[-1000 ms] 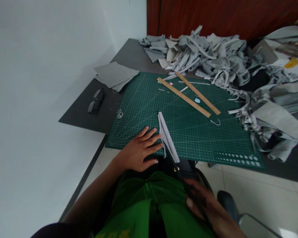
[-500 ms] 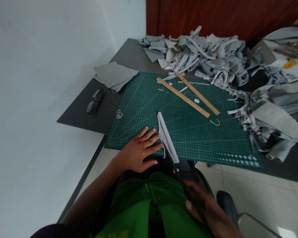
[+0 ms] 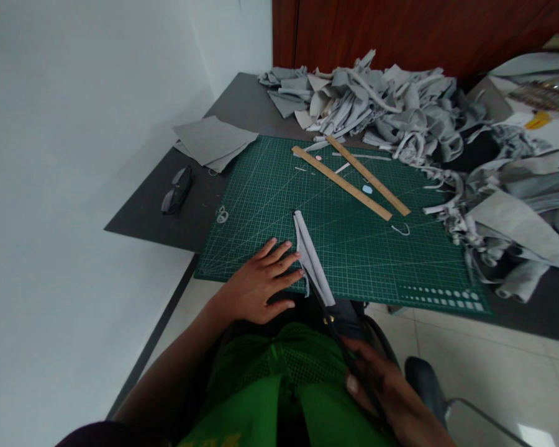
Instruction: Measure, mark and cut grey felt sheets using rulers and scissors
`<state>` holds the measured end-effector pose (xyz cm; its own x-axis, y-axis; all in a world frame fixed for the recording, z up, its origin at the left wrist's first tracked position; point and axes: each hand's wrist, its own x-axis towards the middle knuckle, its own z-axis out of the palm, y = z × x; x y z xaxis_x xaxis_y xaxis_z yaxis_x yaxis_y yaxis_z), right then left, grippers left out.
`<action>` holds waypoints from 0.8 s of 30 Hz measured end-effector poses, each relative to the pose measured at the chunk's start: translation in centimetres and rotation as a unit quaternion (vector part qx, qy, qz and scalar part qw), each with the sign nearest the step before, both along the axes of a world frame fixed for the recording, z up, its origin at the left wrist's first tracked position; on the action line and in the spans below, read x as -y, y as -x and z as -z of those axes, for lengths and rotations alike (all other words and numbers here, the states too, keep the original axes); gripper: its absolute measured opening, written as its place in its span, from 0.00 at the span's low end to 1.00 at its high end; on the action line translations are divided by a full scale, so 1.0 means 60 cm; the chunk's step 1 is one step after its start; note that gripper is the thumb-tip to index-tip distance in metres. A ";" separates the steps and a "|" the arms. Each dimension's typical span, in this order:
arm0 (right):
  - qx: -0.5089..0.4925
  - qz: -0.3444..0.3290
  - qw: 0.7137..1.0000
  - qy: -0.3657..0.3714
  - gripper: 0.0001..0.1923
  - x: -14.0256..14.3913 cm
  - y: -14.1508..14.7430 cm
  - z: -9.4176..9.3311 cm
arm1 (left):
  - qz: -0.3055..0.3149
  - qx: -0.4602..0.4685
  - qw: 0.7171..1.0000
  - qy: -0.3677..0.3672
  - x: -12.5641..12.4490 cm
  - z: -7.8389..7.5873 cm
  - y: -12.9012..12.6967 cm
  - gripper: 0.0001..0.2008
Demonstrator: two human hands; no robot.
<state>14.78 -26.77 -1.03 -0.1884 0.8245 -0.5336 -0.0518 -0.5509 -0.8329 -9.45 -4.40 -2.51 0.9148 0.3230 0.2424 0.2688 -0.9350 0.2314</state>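
Hardly anything has moved since the earlier frame: the whole scene has slipped slightly leftward in view, and both hands keep their places by the mat's near edge. On the green cutting mat, the grey fabric strip slants from the middle toward the person, its near end just past the mat's edge. The left hand lies spread at that near edge, gripping nothing, fingertips against the left side of the strip. Beyond the same edge, the right hand is closed around the handles of the black scissors, whose blades reach up to the strip; how far they are parted cannot be told. Two wooden rulers slant across the mat's far half, with a pale blue piece between them. Left of the mat are glasses and stacked grey sheets, the latter overlapping its corner. Heaped fabric scraps line its far and right sides.
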 end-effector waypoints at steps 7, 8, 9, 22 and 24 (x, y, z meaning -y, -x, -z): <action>-0.021 -0.023 0.999 0.032 0.35 -0.013 0.004 -0.011 | 0.000 0.000 1.000 -0.005 0.001 -0.003 0.000 0.28; -0.029 -0.015 0.999 0.036 0.35 -0.011 0.007 -0.013 | 0.000 -0.001 1.000 -0.004 0.001 -0.003 0.000 0.28; -0.034 -0.004 0.999 0.038 0.35 -0.008 0.008 -0.013 | -0.001 -0.002 1.000 -0.004 0.001 -0.003 0.000 0.28; 0.031 0.069 0.995 0.062 0.33 -0.013 0.004 -0.025 | -0.005 0.013 0.999 -0.045 0.006 0.010 0.003 0.27; 0.038 0.059 0.996 0.059 0.33 -0.016 0.003 -0.027 | -0.007 0.014 0.998 -0.054 0.008 0.012 0.002 0.27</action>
